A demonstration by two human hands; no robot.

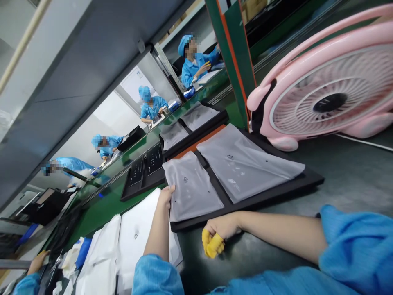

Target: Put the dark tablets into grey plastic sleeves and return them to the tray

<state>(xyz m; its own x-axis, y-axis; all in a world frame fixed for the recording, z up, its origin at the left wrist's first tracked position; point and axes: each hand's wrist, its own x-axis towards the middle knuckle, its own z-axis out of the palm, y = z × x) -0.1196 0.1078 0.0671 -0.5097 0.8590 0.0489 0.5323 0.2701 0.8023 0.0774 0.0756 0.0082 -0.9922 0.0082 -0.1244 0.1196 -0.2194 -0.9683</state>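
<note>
My left hand (166, 196) is closed at the left edge of a black tray (229, 200), thumb beside the corner of a frosted plastic bag. In the tray lie two flat frosted bags: a smaller bag (192, 192) at the left and a larger bag (245, 164) at the right, each with small printed marks. Just in front of the tray's near edge, my right hand (219, 233) hangs with fingers curled and yellow finger cots on them. Nothing shows in its grasp. White bags or sheets (138, 233) lie left of my left forearm.
A pink fan (328, 98) stands at the right, close to the tray. Behind are another tray with bags (196, 123) and a black tray with dark panels (144, 168). A co-worker's hand (38, 262) shows at lower left. Several people in blue work beyond. A shelf (76, 82) hangs overhead.
</note>
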